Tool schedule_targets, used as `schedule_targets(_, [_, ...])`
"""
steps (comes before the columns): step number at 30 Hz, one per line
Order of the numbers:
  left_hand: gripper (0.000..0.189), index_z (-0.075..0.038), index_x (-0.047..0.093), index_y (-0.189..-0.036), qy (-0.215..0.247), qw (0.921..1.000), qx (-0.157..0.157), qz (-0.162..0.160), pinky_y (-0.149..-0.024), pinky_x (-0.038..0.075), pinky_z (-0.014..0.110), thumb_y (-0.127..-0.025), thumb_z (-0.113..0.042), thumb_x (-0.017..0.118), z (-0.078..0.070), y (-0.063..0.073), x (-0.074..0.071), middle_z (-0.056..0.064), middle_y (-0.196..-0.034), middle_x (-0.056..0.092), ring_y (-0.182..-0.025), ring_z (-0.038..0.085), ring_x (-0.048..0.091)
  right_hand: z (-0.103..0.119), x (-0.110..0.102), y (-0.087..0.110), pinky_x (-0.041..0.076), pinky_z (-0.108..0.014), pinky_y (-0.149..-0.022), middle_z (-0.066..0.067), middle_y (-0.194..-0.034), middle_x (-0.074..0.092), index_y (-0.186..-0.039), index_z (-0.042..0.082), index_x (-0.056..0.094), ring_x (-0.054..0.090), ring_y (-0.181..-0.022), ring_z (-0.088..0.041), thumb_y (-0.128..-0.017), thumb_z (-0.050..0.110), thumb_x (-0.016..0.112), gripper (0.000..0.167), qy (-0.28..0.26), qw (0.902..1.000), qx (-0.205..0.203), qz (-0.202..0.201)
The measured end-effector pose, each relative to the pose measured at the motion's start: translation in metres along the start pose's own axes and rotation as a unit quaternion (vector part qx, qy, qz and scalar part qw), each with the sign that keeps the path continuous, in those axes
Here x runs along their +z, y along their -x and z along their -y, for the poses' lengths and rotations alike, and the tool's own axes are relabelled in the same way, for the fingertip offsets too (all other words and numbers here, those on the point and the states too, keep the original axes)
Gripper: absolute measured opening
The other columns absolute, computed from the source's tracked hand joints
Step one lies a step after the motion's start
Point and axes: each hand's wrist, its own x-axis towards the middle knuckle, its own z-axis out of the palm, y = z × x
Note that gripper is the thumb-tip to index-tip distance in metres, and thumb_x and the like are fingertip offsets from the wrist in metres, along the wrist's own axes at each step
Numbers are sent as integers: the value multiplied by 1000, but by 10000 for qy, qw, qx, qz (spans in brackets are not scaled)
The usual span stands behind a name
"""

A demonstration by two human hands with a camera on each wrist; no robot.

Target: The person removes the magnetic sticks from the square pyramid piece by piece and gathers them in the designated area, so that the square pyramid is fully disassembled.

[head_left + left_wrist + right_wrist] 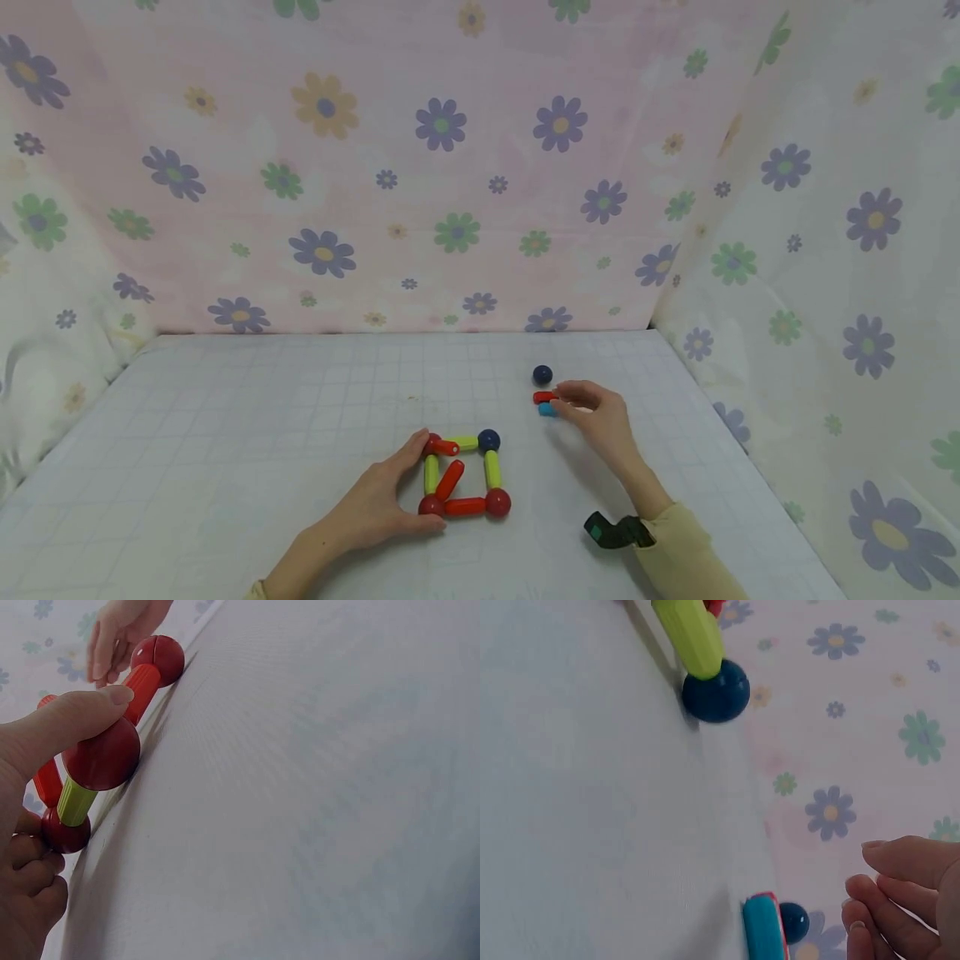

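Checking the head view first, I find the frame (466, 507) near the middle of the bench (262, 433), the left hand (375, 500) spanning its left side. Two extra red bars (450, 481) join its left balls (431, 506); their slant I can't judge. Farther right, the right hand (603, 421) reaches over a loose red bar (543, 397) and a blue bar (547, 410), a dark ball (542, 375) just beyond. On the left wrist view, I read that grip as clasping the frame, thumb (79, 720) across the near ball. On the right wrist view, the other grip looks released, nothing between thumb and fingers. I judge the step to be fetching another bar; next calls for a light pinch, frame held steady.
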Motion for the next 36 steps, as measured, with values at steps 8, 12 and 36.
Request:
schedule_targets(8, [113, -17, 25, -160, -23, 10000, -9, -23, -114, 36, 56, -72, -56, 84, 0, 0, 0, 0, -164, 28, -150, 27, 29, 38, 31, 13, 55, -50, -93, 2, -104, 74, -112, 14, 74, 66, -98, -17, -88, 22, 78, 26, -229, 9963, -629, 536])
schedule_targets(12, [112, -18, 25, -160, -7, 10000, -30, -35, -114, 36, 58, -72, -56, 84, 0, 0, 0, 0, -164, 28, -150, 28, 30, 55, 46, 17, 55, -50, -92, 5, -103, 75, -112, 17, 74, 66, -99, -18, -87, 24, 79, 26, -290, 9943, -729, 726])
schedule_targets(36, [112, -14, 26, -159, -15, 9998, 185, -57, -115, 34, 55, -73, -57, 83, 2, 1, 0, 0, -164, 29, -150, 26, 30, 60, 78, 21, 56, -48, -92, 4, -107, 74, -114, 15, 73, 67, -102, -26, -86, 28, 80, 32, -707, 9798, -1140, 1482])
